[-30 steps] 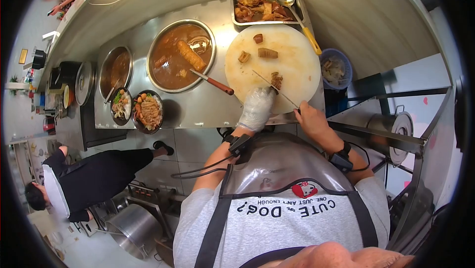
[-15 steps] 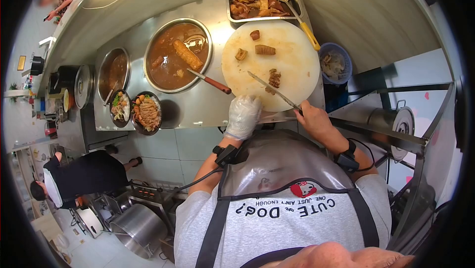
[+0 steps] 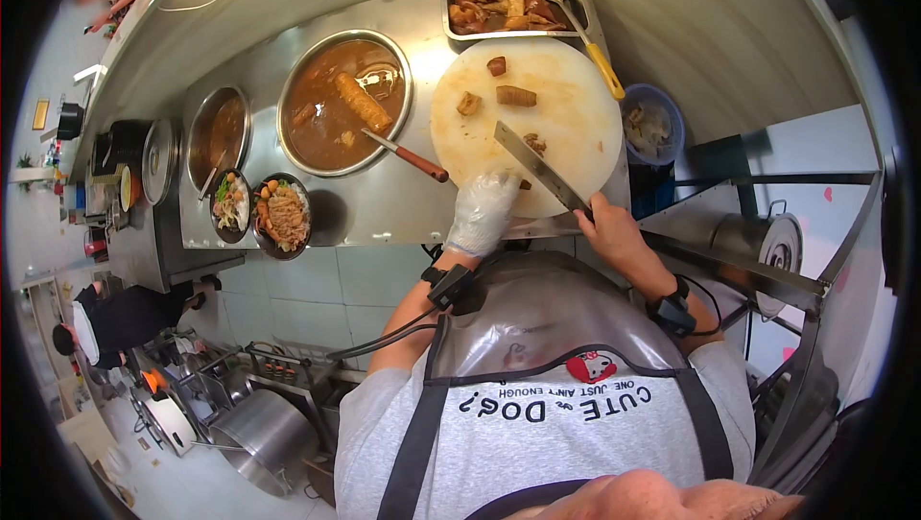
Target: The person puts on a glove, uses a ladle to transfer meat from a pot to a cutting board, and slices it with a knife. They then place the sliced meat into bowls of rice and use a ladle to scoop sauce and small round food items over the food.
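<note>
A long kitchen knife [image 3: 539,167] is in my right hand [image 3: 611,232], its fingers wrapped round the handle. The blade slants over a round white cutting board [image 3: 585,117], showing its flat side. Partly behind it lie chopped brown pieces [image 3: 535,143]. My left hand [image 3: 485,205] wears a clear plastic glove and rests at the board's near edge, left of the blade. Its fingers are drawn together by a small dark bit of food; what they hold is hidden. Farther back on the board sit a scored brown piece [image 3: 516,96] and two smaller chunks [image 3: 468,104].
Left of the board stands a pot of brown broth [image 3: 326,151] with a red-handled utensil [image 3: 413,158] across its rim. Two filled bowls [image 3: 283,218] sit near the counter edge. Behind are a metal tray [image 3: 460,35] and yellow-handled ladle [image 3: 600,64]. A blue basket [image 3: 662,151] stands right.
My gloved left hand has moved up and slightly right onto the board. The knife has turned to show more of its blade, now covering part of the chopped pieces.
</note>
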The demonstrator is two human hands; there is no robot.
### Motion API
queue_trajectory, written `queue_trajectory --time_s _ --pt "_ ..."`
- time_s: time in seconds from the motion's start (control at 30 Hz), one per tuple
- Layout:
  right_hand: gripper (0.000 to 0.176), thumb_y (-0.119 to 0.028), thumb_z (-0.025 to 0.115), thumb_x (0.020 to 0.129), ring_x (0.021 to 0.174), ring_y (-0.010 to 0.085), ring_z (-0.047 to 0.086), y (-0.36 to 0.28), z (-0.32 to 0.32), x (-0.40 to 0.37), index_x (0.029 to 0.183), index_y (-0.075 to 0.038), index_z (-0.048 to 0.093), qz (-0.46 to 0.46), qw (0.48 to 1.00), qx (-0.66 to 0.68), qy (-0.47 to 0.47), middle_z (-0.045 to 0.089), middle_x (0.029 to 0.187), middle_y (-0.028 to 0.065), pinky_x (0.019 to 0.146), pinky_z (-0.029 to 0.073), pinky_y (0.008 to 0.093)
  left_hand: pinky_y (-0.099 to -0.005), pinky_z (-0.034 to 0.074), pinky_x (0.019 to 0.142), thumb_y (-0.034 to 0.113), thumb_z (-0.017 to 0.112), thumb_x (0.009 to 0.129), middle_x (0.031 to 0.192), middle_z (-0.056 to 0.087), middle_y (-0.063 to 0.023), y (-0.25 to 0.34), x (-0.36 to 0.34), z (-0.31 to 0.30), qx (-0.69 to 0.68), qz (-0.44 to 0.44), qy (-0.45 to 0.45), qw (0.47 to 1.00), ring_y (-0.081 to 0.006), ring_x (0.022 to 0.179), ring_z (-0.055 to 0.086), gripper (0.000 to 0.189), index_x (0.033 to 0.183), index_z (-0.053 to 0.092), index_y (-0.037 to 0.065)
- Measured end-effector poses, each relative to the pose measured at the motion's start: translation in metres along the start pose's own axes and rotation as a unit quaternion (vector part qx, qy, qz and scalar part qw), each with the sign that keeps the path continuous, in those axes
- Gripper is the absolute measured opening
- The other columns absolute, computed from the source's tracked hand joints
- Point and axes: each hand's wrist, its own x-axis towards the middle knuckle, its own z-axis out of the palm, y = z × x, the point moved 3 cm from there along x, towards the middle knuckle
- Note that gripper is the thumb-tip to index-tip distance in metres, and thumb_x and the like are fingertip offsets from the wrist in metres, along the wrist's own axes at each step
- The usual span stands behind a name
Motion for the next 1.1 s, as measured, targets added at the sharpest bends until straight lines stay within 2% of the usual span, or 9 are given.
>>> queue_trajectory --time_s 0.23,0.3,0.37,0.4,0.6,0.83,0.9,0.93,1.1 --pt "0.031 -0.027 0.065 0.094 0.068 0.0463 0.064 0.003 0.001 -0.006 0.092 0.001 0.050 -0.024 1.000 0.008 -0.009 0.063 0.069 0.0260 0.062 0.051 0.0532 -0.0448 0.050 0.066 0.013 0.068 0.076 0.081 0.062 -0.0111 -0.004 -0.010 -0.002 -0.042 -0.036 0.040 0.998 -0.0339 0.076 0.062 0.008 0.081 0.064 0.008" --pt "0.029 -0.024 0.065 0.094 0.072 0.0461 0.065 0.002 0.000 -0.008 0.102 0.000 0.052 -0.022 0.999 0.010 -0.031 0.065 0.073 0.0250 0.064 0.051 0.0521 -0.0452 0.050 0.067 0.013 0.069 0.075 0.081 0.062 -0.0115 -0.006 -0.015 -0.005 -0.047 -0.041 0.050 0.997 -0.0347 0.076 0.062 0.009 0.079 0.063 0.008" --pt "0.030 -0.026 0.065 0.093 0.067 0.0452 0.064 -0.001 -0.003 -0.009 0.096 0.000 0.051 -0.048 0.999 0.005 -0.010 0.063 0.068 0.0239 0.061 0.051 0.0522 -0.0471 0.049 0.067 0.014 0.070 0.075 0.080 0.060 -0.0118 -0.004 -0.020 -0.011 -0.037 -0.042 0.054 0.997 -0.0359 0.074 0.060 0.011 0.077 0.061 0.008" --pt "0.031 -0.027 0.065 0.093 0.062 0.0442 0.064 -0.004 -0.004 -0.010 0.090 0.000 0.050 -0.074 0.997 -0.001 0.011 0.061 0.063 0.0229 0.057 0.051 0.0522 -0.0471 0.049 0.067 0.014 0.070 0.075 0.080 0.060 -0.0118 -0.004 -0.020 -0.013 -0.037 -0.043 0.054 0.997 -0.0359 0.074 0.060 0.011 0.077 0.061 0.008" --pt "0.030 -0.027 0.066 0.092 0.058 0.0389 0.065 0.001 0.021 -0.004 0.087 -0.001 0.051 -0.119 0.989 -0.088 0.028 0.062 0.061 0.0183 0.054 0.053 0.0481 -0.0473 0.048 0.066 0.013 0.070 0.075 0.078 0.059 -0.0116 -0.003 -0.022 -0.008 -0.030 -0.039 0.036 0.998 -0.0353 0.073 0.059 0.012 0.080 0.060 0.008" --pt "0.031 -0.028 0.065 0.093 0.061 0.0406 0.065 0.000 0.024 -0.004 0.088 -0.001 0.051 -0.133 0.986 -0.088 0.041 0.063 0.064 0.0206 0.055 0.053 0.0491 -0.0450 0.049 0.065 0.014 0.066 0.079 0.077 0.059 -0.0108 0.003 -0.017 -0.001 0.002 -0.012 -0.019 1.000 -0.0332 0.073 0.061 0.009 0.084 0.061 0.008" --pt "0.032 -0.029 0.063 0.094 0.068 0.0439 0.066 0.000 0.013 0.001 0.090 0.001 0.052 -0.047 0.998 -0.037 -0.019 0.066 0.071 0.0230 0.061 0.053 0.0506 -0.0449 0.049 0.065 0.015 0.065 0.080 0.077 0.060 -0.0105 0.004 -0.009 0.005 0.016 -0.006 -0.041 0.999 -0.0329 0.073 0.061 0.009 0.084 0.061 0.008" --pt "0.032 -0.029 0.063 0.094 0.068 0.0439 0.066 0.000 0.007 0.001 0.090 0.001 0.052 -0.048 0.998 -0.037 -0.016 0.066 0.071 0.0230 0.061 0.053 0.0506 -0.0447 0.050 0.065 0.013 0.064 0.080 0.075 0.061 -0.0108 0.007 -0.004 0.005 0.019 0.001 -0.029 0.999 -0.0322 0.072 0.062 0.010 0.087 0.062 0.008" --pt "0.034 -0.026 0.063 0.095 0.083 0.0470 0.066 0.018 -0.012 -0.005 0.102 0.006 0.054 0.008 0.985 0.160 0.063 0.067 0.089 0.0287 0.071 0.052 0.0500 -0.0452 0.051 0.065 0.014 0.065 0.080 0.075 0.061 -0.0114 0.011 0.009 0.007 0.017 -0.011 -0.020 1.000 -0.0318 0.072 0.063 0.011 0.088 0.062 0.007"
